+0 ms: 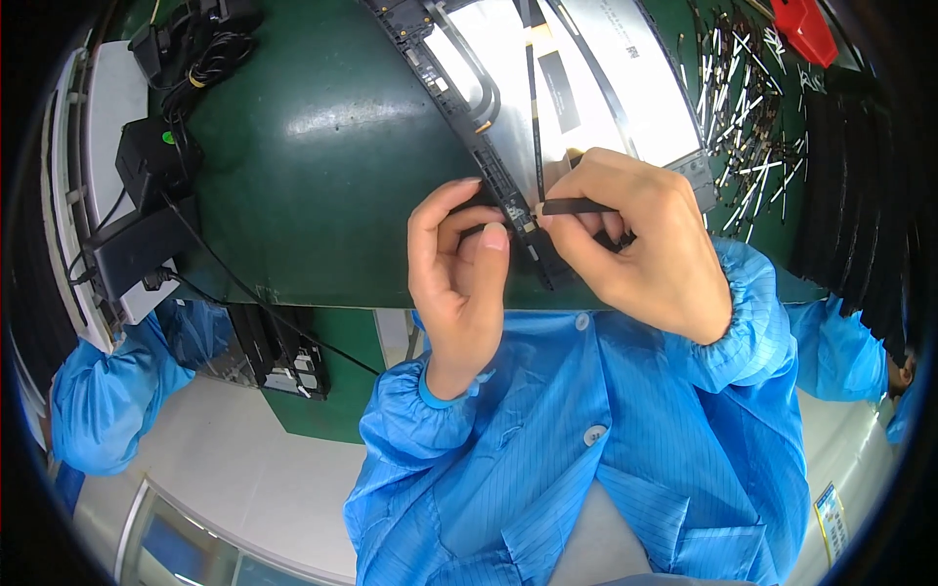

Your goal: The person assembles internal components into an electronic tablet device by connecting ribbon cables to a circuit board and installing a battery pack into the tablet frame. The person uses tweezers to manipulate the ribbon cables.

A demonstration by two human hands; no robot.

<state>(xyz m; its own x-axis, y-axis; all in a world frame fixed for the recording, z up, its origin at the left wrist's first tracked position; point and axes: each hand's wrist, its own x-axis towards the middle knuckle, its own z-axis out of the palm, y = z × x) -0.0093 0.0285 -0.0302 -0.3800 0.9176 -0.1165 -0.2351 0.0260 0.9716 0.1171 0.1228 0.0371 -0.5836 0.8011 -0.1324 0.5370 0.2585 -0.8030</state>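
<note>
An opened electronic device, laptop-like, with a silver plate [606, 88] and a long black strip of circuit parts [486, 156], lies slanting across the green table. My left hand [457, 269] is at the strip's near left side, fingers curled against its edge and thumb beside it. Between thumb and fingers my right hand [640, 234] pinches a thin, flat black tool [578, 206], perhaps tweezers. Its tip meets the end of a narrow black cable [535, 117] that runs down over the plate. The right hand hides part of the device's near corner.
Many thin black-and-white cable pieces [752, 127] lie heaped at the right, below a red object [806, 31]. Black adapters [151, 161] with coiled cords [210, 63] stand at the left. Blue sleeves of other people [112, 400] show at both sides.
</note>
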